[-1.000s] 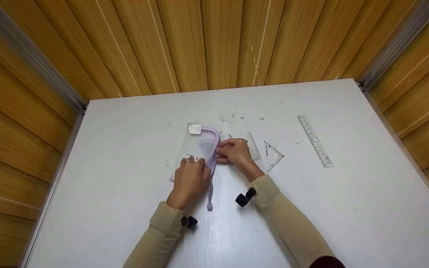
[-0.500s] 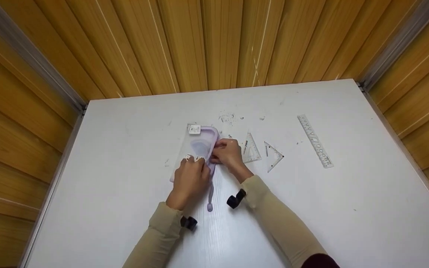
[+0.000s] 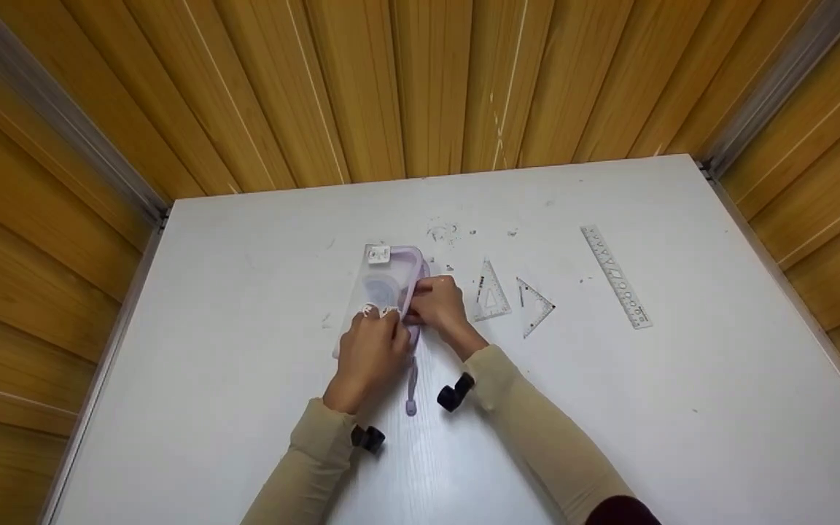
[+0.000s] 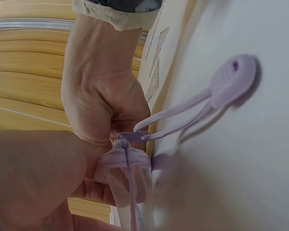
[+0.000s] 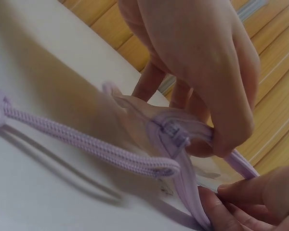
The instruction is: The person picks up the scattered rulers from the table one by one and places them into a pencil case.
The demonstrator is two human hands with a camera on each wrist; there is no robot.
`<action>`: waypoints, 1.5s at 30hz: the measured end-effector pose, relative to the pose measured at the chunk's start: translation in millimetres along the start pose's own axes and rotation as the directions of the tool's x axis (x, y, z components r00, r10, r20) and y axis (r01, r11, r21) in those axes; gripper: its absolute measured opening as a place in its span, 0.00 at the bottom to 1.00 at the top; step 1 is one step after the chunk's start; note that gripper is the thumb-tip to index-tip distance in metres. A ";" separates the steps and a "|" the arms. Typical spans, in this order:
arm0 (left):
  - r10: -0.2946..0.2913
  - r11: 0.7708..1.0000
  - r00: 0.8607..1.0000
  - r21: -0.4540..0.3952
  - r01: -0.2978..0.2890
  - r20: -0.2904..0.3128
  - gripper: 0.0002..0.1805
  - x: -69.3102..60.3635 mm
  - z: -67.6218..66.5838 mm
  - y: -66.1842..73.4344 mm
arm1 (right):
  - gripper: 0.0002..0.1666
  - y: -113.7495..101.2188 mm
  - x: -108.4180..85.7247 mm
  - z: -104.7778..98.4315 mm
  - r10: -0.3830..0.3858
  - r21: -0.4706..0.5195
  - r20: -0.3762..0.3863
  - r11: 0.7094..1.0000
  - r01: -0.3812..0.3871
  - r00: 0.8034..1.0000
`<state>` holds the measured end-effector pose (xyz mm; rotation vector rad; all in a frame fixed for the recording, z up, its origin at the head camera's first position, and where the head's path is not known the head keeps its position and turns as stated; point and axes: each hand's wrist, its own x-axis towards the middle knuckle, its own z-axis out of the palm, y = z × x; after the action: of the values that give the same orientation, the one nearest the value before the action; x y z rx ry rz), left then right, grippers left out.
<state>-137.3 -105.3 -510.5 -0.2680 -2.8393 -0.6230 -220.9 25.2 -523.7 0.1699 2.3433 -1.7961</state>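
A clear zip pouch with lilac trim (image 3: 354,292) lies on the table. My left hand (image 3: 370,350) grips its near part; in the right wrist view the left thumb and fingers (image 5: 202,82) pinch the lilac zip edge (image 5: 171,132). My right hand (image 3: 438,302) has its fingertips in the open side. They pinch what looks like a bluish see-through protractor (image 3: 382,289), visible through the pouch; its held edge is hidden. In the right wrist view the right hand (image 5: 260,202) is beside the zip. A lilac cord pull (image 4: 236,79) hangs from the near end.
Two clear set squares (image 3: 491,295) (image 3: 535,306) lie right of the right hand. Farther right is a clear ruler with cut-out shapes (image 3: 615,277). Dark crumbs (image 3: 443,232) dot the white table (image 3: 245,292). Wood-panelled walls (image 3: 427,87) stand behind and at the sides.
My right hand has moved left into the pouch opening, and the bluish shape has slid left and deeper under the clear cover. More of the nearer set square shows. The left hand stays in place.
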 end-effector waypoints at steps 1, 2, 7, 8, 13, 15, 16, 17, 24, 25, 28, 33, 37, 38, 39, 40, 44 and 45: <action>0.002 1.000 1.000 -0.001 -0.002 0.000 0.09 -0.2 0.2 -0.4 | 0.07 0.3 -0.1 0.1 -0.014 -0.025 -0.002 1.000 0.014 1.000; 0.005 1.000 1.000 -0.003 -0.005 -0.001 0.09 -0.3 0.3 -0.7 | 0.06 0.5 -0.2 0.1 -0.027 -0.048 -0.003 0.998 0.027 1.000; 0.016 1.000 1.000 -0.002 -0.016 -0.009 0.10 -0.1 0.6 -1.7 | 0.05 1.0 -0.6 -0.4 -0.050 -0.070 0.013 0.996 0.050 0.999; 0.015 1.000 1.000 -0.002 -0.015 -0.010 0.10 0.1 0.5 -1.7 | 0.05 1.0 -0.7 -0.8 -0.052 -0.075 0.016 0.996 0.053 0.999; 0.004 1.000 1.000 -0.005 -0.004 -0.005 0.09 0.5 -0.5 -1.5 | 0.06 0.1 -0.7 -2.6 -0.051 -0.062 0.039 0.997 0.053 0.998; -0.003 1.000 1.000 -0.005 0.003 0.003 0.10 0.5 -0.6 -1.6 | 0.07 -0.1 -1.1 -3.9 -0.036 -0.021 0.052 0.999 0.037 0.998; -0.007 1.000 1.000 -0.007 0.007 0.005 0.10 0.5 -0.3 -1.6 | 0.08 -0.2 -1.3 -5.0 -0.029 0.002 0.059 1.000 0.029 0.998; -0.011 1.000 1.000 -0.009 0.011 0.007 0.10 0.6 -0.2 -1.5 | 0.08 -0.3 -1.6 -6.2 -0.023 0.023 0.065 1.000 0.021 0.998; -0.023 1.000 1.000 0.001 0.023 0.008 0.12 1.3 0.4 -1.4 | 0.09 -0.4 -2.0 -14.7 -0.010 0.091 0.078 0.996 0.003 0.997; -0.022 1.000 1.000 0.003 0.022 0.007 0.12 1.3 0.4 -1.5 | 0.09 -0.4 -2.0 -15.7 -0.006 0.096 0.081 0.995 -0.002 0.997; -0.018 1.000 1.000 0.006 0.018 0.000 0.11 0.9 0.5 -1.2 | 0.10 -0.2 -1.1 -17.4 0.021 0.133 0.098 0.991 -0.034 0.995; -0.011 1.000 1.000 0.017 0.011 -0.015 0.11 0.3 0.9 -0.2 | 0.10 -0.7 -0.9 -19.7 0.056 0.179 0.130 0.981 -0.079 0.990; -0.013 1.000 1.000 0.014 0.013 -0.010 0.12 0.9 0.7 0.5 | 0.09 -1.1 -1.3 -22.8 0.054 0.191 0.132 0.978 -0.079 0.990; -0.014 1.000 1.000 0.013 0.014 -0.006 0.12 1.0 0.6 0.5 | 0.09 -1.4 -1.7 -24.0 0.053 0.193 0.130 0.978 -0.077 0.990; -0.014 1.000 1.000 0.012 0.014 -0.004 0.12 1.2 0.4 0.5 | 0.10 -1.6 -2.0 -25.3 0.051 0.194 0.130 0.978 -0.075 0.990; -0.016 1.000 1.000 0.011 0.016 -0.001 0.12 1.3 0.4 0.3 | 0.10 -1.6 -2.2 -26.6 0.046 0.193 0.128 0.979 -0.071 0.991; -0.021 1.000 1.000 0.004 0.021 0.000 0.12 1.2 0.4 -0.5 | 0.12 -2.7 -3.7 -33.2 0.021 0.173 0.120 0.984 -0.042 0.993; -0.021 1.000 1.000 0.004 0.021 -0.001 0.11 1.0 0.3 -0.7 | 0.13 -3.0 -4.1 -35.1 0.013 0.163 0.116 0.986 -0.032 0.993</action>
<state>-138.5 -105.6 -510.8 -0.2377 -2.8459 -0.6217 -220.1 58.3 -511.2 0.1126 2.1072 -1.9346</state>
